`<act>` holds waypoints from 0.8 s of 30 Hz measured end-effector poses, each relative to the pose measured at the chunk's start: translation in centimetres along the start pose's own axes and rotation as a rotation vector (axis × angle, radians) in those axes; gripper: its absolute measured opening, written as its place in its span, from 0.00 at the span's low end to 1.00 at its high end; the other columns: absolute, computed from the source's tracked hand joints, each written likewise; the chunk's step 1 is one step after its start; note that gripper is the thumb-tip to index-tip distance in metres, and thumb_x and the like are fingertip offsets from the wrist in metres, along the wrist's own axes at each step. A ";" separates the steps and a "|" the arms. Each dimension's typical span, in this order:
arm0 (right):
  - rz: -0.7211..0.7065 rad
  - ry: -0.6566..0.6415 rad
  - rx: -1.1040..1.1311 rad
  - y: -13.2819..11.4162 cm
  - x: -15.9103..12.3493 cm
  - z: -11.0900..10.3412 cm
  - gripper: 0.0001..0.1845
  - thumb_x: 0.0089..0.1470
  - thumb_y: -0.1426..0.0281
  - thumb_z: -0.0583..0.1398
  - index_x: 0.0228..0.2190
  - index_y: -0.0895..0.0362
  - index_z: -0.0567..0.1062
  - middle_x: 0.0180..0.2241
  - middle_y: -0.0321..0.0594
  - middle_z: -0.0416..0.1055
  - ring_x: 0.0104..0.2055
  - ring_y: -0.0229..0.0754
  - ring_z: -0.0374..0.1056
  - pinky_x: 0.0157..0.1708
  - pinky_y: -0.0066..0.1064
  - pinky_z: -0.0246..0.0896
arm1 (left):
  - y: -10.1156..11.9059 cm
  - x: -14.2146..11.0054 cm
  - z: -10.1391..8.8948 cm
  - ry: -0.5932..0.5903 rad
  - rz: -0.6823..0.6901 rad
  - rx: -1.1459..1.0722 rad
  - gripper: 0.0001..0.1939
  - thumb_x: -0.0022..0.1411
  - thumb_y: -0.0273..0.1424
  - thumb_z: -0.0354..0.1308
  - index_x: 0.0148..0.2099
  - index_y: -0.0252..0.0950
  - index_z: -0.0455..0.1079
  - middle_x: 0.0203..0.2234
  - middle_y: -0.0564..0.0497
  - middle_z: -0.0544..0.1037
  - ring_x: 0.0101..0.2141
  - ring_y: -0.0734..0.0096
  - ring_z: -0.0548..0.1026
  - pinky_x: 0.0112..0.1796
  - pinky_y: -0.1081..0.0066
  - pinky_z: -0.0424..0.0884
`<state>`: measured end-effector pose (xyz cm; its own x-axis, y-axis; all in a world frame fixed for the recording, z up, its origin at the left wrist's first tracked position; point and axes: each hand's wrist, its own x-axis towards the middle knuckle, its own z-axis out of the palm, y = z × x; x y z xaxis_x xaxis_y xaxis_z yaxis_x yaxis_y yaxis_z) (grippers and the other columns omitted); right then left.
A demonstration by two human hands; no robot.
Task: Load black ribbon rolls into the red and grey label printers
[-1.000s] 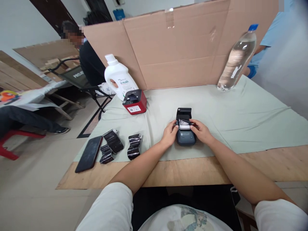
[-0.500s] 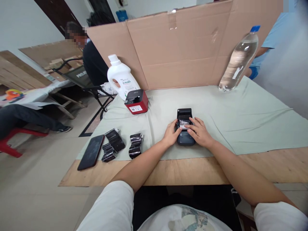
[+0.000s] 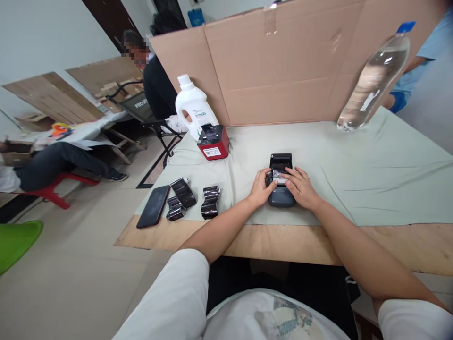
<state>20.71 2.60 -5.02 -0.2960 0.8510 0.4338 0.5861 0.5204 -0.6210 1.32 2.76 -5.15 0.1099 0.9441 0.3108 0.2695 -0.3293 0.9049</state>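
- Portable printer [image 3: 281, 196], dark: lying on pale green cloth [image 3: 354, 165] near the table's front edge, between both hands; black lid [image 3: 281, 158] swung open at the far end.
- White paper [image 3: 279, 178]: inside the printer's open compartment, partly covered by fingers.
- Left hand [image 3: 262, 187]: grasping the printer's left side, thumb over the compartment.
- Right hand [image 3: 302, 189]: fingers extended over the compartment's right side; impossible to tell whether gripping or merely touching.
- Black-wrapped rolls [image 3: 183, 193], glossy: left of the left forearm, with a separate black-wrapped pair [image 3: 211, 202] just beside.
- Smartphone [image 3: 153, 206]: dark screen up, at the table's left edge.
- Red-and-black box-shaped device [image 3: 220, 147], labelled: in front of a white handled jug [image 3: 198, 106].
- Clear bottle [image 3: 377, 80], blue-capped: far right, before a cardboard panel [image 3: 283, 75].
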 end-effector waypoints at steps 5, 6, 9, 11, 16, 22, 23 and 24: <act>-0.073 0.044 0.064 -1.1 -0.1 -0.8 0.31 0.61 0.48 0.46 0.55 0.50 0.72 0.58 0.43 0.68 0.64 0.57 0.54 0.64 0.59 0.45 | 0.8 -0.3 0.0 0.083 0.033 0.029 0.27 0.55 0.39 0.63 0.55 0.37 0.64 0.53 0.40 0.67 0.52 0.55 0.66 0.54 0.57 0.62; -0.109 0.044 0.085 -1.6 -0.2 -1.2 0.30 0.62 0.49 0.46 0.55 0.50 0.72 0.57 0.43 0.68 0.64 0.56 0.55 0.64 0.58 0.46 | 1.1 -0.4 0.0 0.098 0.044 0.045 0.28 0.55 0.38 0.64 0.56 0.37 0.64 0.54 0.40 0.67 0.53 0.54 0.66 0.55 0.56 0.61; -0.192 0.031 0.145 -2.7 -0.3 -2.0 0.28 0.63 0.51 0.47 0.54 0.50 0.73 0.55 0.44 0.70 0.62 0.55 0.58 0.63 0.57 0.50 | 1.9 -0.3 -0.1 0.082 0.082 0.087 0.28 0.52 0.34 0.66 0.56 0.39 0.66 0.53 0.42 0.70 0.55 0.54 0.64 0.57 0.56 0.59; -0.223 0.015 0.173 -2.9 -0.4 -2.2 0.26 0.63 0.53 0.48 0.51 0.50 0.75 0.53 0.45 0.72 0.59 0.54 0.62 0.61 0.56 0.53 | 2.2 0.0 -0.2 0.052 0.079 0.096 0.21 0.53 0.30 0.64 0.51 0.39 0.71 0.47 0.44 0.74 0.52 0.56 0.67 0.57 0.57 0.59; -0.136 0.103 0.172 -2.0 -0.6 -1.2 0.22 0.60 0.52 0.54 0.47 0.52 0.73 0.49 0.48 0.72 0.55 0.53 0.65 0.57 0.52 0.58 | 2.7 2.2 -0.1 0.053 0.000 0.096 0.09 0.51 0.21 0.61 0.35 0.38 0.75 0.31 0.49 0.75 0.39 0.63 0.70 0.49 0.61 0.65; 0.015 0.044 0.185 -0.2 -0.7 0.1 0.45 0.48 0.48 0.63 0.61 0.54 0.56 0.56 0.53 0.64 0.58 0.57 0.61 0.56 0.55 0.58 | 5.4 3.3 -0.6 0.106 -0.073 -0.341 0.05 0.53 0.27 0.62 0.35 0.35 0.71 0.26 0.54 0.73 0.30 0.73 0.69 0.38 0.71 0.66; 0.015 0.019 0.169 -0.2 -0.7 0.0 0.42 0.50 0.49 0.63 0.60 0.54 0.58 0.56 0.53 0.64 0.59 0.57 0.60 0.56 0.55 0.58 | 5.8 3.0 -1.3 0.117 -0.065 -0.395 0.07 0.52 0.30 0.63 0.36 0.35 0.71 0.27 0.54 0.74 0.30 0.74 0.70 0.37 0.72 0.66; 0.012 0.001 0.148 -0.1 -0.7 -0.1 0.38 0.51 0.49 0.62 0.58 0.54 0.61 0.55 0.53 0.65 0.59 0.57 0.60 0.57 0.56 0.57 | 6.2 2.6 -2.4 0.129 -0.055 -0.420 0.09 0.52 0.31 0.65 0.36 0.35 0.71 0.28 0.54 0.74 0.30 0.74 0.70 0.36 0.73 0.66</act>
<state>20.88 1.96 -5.18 -0.2887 0.8574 0.4261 0.4720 0.5146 -0.7158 1.03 3.19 1.96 -0.0217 0.9629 0.2689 -0.1433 -0.2692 0.9524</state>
